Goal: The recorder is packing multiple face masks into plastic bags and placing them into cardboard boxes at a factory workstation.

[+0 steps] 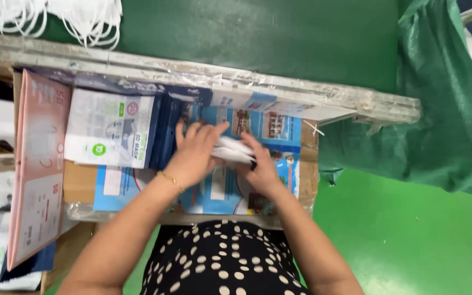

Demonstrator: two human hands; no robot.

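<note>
My left hand and my right hand meet over a blue printed sheet on the work surface. Between them they grip a small stack of white face masks; the left hand's fingers lie across the top of it, the right hand holds it from the right side. A thin gold bracelet is on my left wrist. A stack of white and dark-blue mask pouches lies just left of my left hand.
An upright pink box stands at the left. Loose white masks lie on the green surface at the top left. A plastic-wrapped board edge runs along the back. A green woven sack fills the right side.
</note>
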